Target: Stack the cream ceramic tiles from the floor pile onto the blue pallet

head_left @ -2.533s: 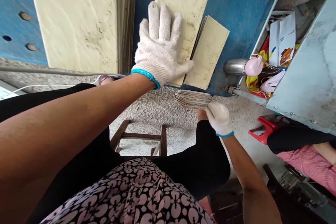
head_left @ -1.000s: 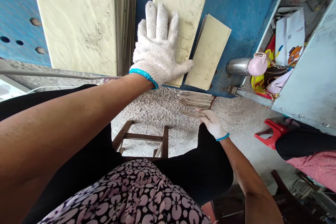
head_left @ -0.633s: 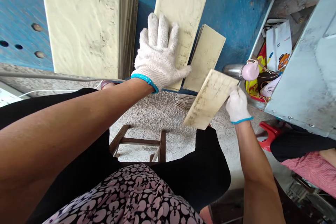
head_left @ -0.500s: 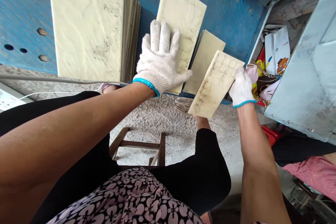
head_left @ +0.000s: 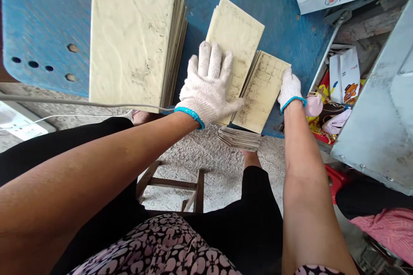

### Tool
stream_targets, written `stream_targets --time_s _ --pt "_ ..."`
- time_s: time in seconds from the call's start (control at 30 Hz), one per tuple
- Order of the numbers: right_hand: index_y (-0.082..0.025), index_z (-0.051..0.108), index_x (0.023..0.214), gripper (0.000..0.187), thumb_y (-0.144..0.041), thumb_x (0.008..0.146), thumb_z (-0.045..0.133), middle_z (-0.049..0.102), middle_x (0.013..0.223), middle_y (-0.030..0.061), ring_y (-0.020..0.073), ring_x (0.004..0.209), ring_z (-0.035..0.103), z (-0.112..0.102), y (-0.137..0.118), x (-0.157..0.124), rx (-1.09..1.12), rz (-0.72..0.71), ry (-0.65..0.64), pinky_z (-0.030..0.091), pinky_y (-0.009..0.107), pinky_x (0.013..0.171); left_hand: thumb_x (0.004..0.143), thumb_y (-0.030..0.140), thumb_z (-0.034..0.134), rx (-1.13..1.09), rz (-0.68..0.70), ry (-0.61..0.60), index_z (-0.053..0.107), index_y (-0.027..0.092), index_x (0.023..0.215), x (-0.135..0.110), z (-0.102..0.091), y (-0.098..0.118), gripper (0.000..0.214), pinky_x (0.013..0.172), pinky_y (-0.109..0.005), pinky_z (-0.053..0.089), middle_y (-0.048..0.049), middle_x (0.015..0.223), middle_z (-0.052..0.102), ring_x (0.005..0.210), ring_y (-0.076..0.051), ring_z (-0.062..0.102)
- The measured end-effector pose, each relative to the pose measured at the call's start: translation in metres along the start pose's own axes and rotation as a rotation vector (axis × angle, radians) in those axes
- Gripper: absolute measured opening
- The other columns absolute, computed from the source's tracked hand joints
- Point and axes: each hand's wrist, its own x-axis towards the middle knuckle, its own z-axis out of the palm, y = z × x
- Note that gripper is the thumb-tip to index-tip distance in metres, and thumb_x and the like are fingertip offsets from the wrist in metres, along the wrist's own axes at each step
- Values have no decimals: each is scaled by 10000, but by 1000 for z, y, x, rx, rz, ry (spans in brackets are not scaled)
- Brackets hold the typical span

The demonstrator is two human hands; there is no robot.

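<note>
Resting white-knit-gloved left hand (head_left: 208, 88) flat on cream rectangular slabs (head_left: 240, 23); gripping adjacent smudged cream rectangular slab (head_left: 263, 92) by corner with white-knit-gloved right hand (head_left: 290, 88).

Blue table (head_left: 290, 36) (scuffed), three cream panel stacks (head_left: 237, 30)

The bare left arm (head_left: 109, 163) slants from near left toward the middle, its white-knit-gloved, turquoise-cuffed left hand (head_left: 209, 84) flat, back up, fingers slightly apart and pointing far, thumb out rightward; the bare right arm (head_left: 303, 180) reaches far from near right, its matching gloved right hand (head_left: 290, 89) narrower, fingers bunched.
</note>
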Motion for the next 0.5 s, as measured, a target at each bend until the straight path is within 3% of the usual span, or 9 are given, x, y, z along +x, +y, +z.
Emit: stream_targets --time_s 0.17,0.27,0.37,0.5 --pt "-193 512 688 437 -549 924 420 521 713 42 235 889 586 2 -8 1 -233 -8 157 463 474 939 742 715 477 -21 -19 -29 31 178 1600 1 -1 1 1107 1198 -553 -60 -63 1641 -24 1465 -322 -213" --pt "-186 516 712 418 -519 940 408 546 785 73 276 975 576 10 -15 -7 -365 7 194 415 526 990 726 689 500 -67 -28 -34 34 197 1601 0 -3 2 1106 1189 -562 -78 -62 1641 19 1465 -323 -209" --pt "-147 562 930 433 -559 936 428 578 1004 148 326 1118 533 18 -22 -24 -408 -18 214 382 582 1015 710 670 514 -105 -23 -19 47 200 1602 0 -4 2 1111 1190 -548 -96 -55 1641 47 1466 -323 -202" --pt "-94 443 1277 667 -643 900 476 471 1265 241 389 1298 410 22 -31 -67 -445 -85 240 363 620 1040 714 684 496 -71 -15 0 59 198 1602 0 -2 1 1102 1202 -517 -85 -41 1643 -14 1470 -312 -200"
